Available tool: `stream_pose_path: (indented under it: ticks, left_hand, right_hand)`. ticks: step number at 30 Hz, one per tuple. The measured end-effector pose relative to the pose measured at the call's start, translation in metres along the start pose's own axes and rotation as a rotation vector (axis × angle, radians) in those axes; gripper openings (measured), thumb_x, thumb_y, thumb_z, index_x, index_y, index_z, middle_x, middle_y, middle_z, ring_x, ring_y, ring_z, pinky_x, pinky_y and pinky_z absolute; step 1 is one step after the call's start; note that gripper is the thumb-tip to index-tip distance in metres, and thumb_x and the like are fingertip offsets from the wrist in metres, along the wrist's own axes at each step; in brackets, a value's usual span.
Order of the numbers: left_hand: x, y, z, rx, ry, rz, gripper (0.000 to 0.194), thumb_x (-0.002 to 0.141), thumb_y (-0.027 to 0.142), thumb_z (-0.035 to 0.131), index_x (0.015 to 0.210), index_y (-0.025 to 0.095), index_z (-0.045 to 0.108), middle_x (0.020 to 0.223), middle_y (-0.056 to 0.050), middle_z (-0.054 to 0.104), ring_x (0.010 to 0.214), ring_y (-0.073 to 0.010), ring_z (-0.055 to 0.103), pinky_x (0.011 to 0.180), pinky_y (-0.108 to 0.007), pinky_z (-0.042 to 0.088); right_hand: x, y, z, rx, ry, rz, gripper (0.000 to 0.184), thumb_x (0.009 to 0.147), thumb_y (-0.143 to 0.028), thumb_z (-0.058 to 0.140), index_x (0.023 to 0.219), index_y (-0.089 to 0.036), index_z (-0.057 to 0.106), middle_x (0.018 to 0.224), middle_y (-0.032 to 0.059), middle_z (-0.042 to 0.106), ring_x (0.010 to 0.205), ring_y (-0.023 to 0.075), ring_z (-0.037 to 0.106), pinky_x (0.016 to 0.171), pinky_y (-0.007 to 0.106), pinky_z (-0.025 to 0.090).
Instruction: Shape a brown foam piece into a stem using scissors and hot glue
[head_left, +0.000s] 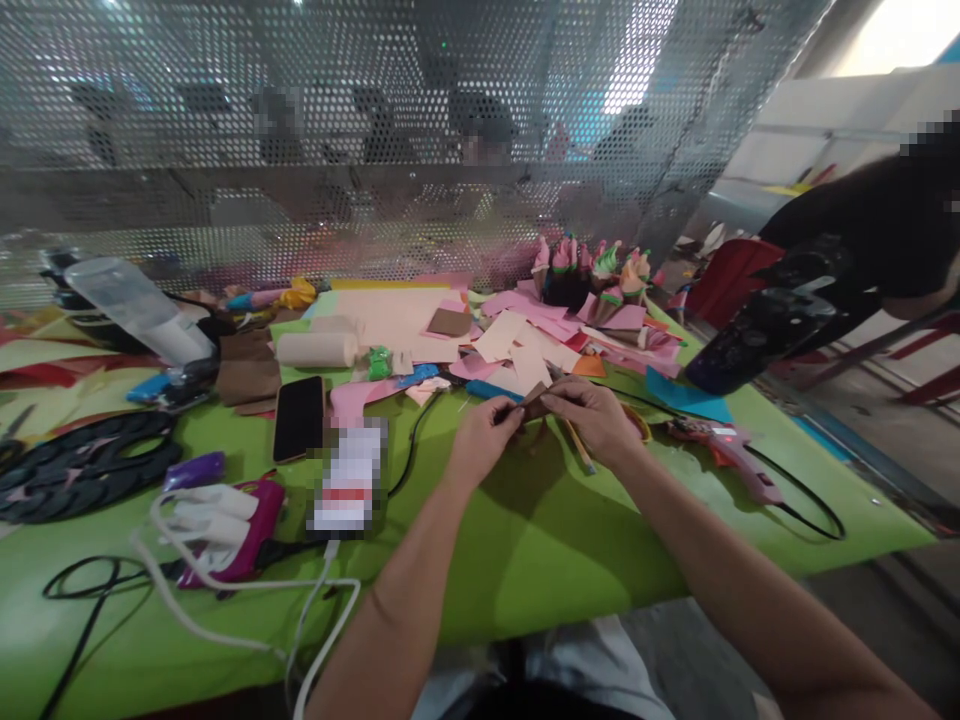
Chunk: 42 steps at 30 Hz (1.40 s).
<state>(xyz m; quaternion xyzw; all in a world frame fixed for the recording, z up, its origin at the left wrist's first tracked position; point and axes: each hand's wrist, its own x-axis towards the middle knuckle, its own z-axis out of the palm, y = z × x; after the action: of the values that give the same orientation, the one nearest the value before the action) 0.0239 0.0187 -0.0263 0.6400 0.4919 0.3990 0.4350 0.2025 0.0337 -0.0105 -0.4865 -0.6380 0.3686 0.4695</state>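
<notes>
Between my two hands is a small piece of brown paper [535, 402], held just above the green table. My left hand [486, 440] pinches its left end with thumb and fingertips. On the other side my right hand [592, 415] grips the right end, fingers closed. A thin pencil-like stick [581, 448] shows just under my right hand, and I cannot tell whether the hand touches it. Just beyond my fingers lie cream paper pieces [529, 365] and a blue strip [491, 390]. To the right rests a pink glue gun [750, 470] with a black cord.
A phone [298, 420], a lit phone [349, 480] and a magenta power strip [259, 525] with white cables lie left. Paper ice-cream cones [600, 260] stand at the back right, near a dark bottle [757, 320]. A perforated metal panel [375, 200] rises behind. A person [862, 230] is at right.
</notes>
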Motion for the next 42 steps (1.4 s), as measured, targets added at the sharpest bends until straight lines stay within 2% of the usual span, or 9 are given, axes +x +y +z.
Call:
stream_pose_path:
  ticks: [7,13,23,32,37,42]
  left_hand:
    - [-0.0003,0.0016,0.0017,-0.037,-0.039,-0.014,0.024,0.087,0.039,0.056,0.083,0.017,0.064,0.073,-0.001,0.067,0.064,-0.0142,0.058,0.061,-0.024,0.042]
    - [0.0,-0.0015,0.0022,-0.042,-0.014,0.02,0.023,0.087,0.036,0.055,0.077,0.017,0.063,0.071,0.0,0.065,0.066,-0.0142,0.058,0.064,-0.024,0.042]
    - [-0.0004,-0.0022,0.0033,-0.018,-0.023,0.036,0.018,0.086,0.032,0.056,0.082,0.017,0.065,0.073,0.0,0.066,0.069,-0.0149,0.059,0.064,-0.024,0.044]
    - [0.0021,-0.0049,0.0027,-0.109,-0.039,-0.038,0.022,0.089,0.034,0.052,0.09,0.016,0.067,0.077,-0.003,0.071,0.065,-0.0149,0.063,0.062,-0.025,0.048]
    - [0.003,-0.0069,0.0035,-0.139,-0.029,-0.044,0.022,0.089,0.034,0.053,0.091,0.017,0.068,0.078,-0.003,0.072,0.067,-0.0149,0.064,0.064,-0.025,0.05]
    - [0.0022,-0.0048,0.0047,-0.211,-0.056,-0.045,0.021,0.088,0.032,0.055,0.091,0.016,0.069,0.081,-0.004,0.072,0.068,-0.0141,0.064,0.065,-0.025,0.051]
  right_hand:
    - [-0.002,-0.0006,0.0017,-0.035,0.017,-0.034,0.021,0.075,-0.041,0.069,0.065,-0.023,0.071,0.074,0.0019,0.063,0.076,0.021,0.059,0.075,0.035,0.045]
    - [-0.0013,0.0004,0.0013,-0.06,-0.014,-0.026,0.02,0.071,-0.042,0.073,0.071,-0.023,0.074,0.077,0.0022,0.063,0.078,0.021,0.059,0.074,0.034,0.045]
    - [-0.0017,-0.0002,-0.0003,-0.133,-0.1,-0.074,0.017,0.074,-0.039,0.072,0.067,-0.023,0.072,0.077,0.003,0.061,0.083,0.0221,0.058,0.077,0.035,0.045]
    - [0.001,-0.0005,-0.0025,-0.128,0.016,-0.074,0.02,0.076,-0.041,0.068,0.069,-0.022,0.068,0.079,0.0023,0.062,0.08,0.0211,0.058,0.08,0.034,0.044]
    - [0.0006,-0.0007,-0.002,-0.088,0.014,-0.068,0.024,0.079,-0.045,0.065,0.074,-0.023,0.072,0.082,0.0033,0.064,0.084,0.022,0.059,0.08,0.034,0.044]
    - [-0.0008,0.0008,0.0001,-0.159,-0.034,-0.122,0.021,0.074,-0.043,0.072,0.07,-0.023,0.07,0.08,0.0037,0.061,0.082,0.0224,0.057,0.075,0.034,0.044]
